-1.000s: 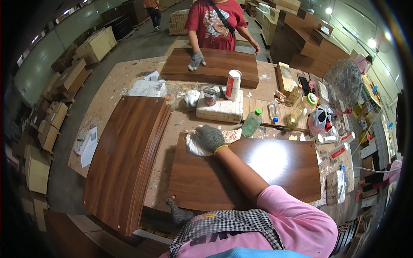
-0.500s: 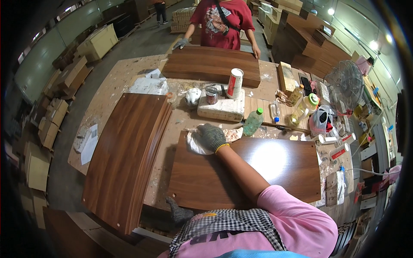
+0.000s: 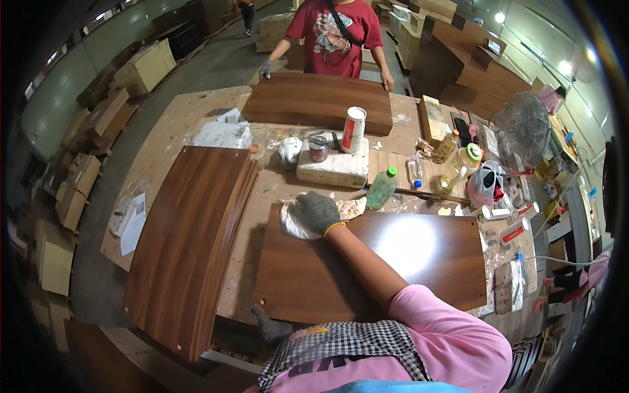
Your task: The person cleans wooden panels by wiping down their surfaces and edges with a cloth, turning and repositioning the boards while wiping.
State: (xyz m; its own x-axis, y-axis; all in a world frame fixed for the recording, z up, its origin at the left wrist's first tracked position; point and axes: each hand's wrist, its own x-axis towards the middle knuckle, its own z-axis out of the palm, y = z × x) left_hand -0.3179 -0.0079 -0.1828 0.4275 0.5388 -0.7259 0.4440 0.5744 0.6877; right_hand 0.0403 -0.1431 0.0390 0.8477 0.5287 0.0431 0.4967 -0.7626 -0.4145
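Observation:
My right hand (image 3: 317,213), in a grey knitted glove with a yellow cuff, is closed on a crumpled white rag (image 3: 298,229) and presses it down at the far left corner of a brown wood-grain panel (image 3: 327,275). The panel lies flat before me, with a bright glare on its right half and small holes at its corners. My left hand (image 3: 270,325), in a dark grey glove, is by the panel's near left corner. One of its fingers points outward; the others are partly hidden, and nothing shows in it.
To the left lies a stack of brown panels (image 3: 190,242). Beyond my right hand stand a green-capped bottle (image 3: 382,188), a white block (image 3: 334,167), a can (image 3: 318,149) and a white-red canister (image 3: 354,131). A co-worker in red holds another panel (image 3: 318,98) across the table. A fan (image 3: 522,128) is right.
The view has shifted slightly. My right hand stays on the rag at nearly the same spot, and the left hand remains by the near corner. The co-worker's gloved hand has moved a little.

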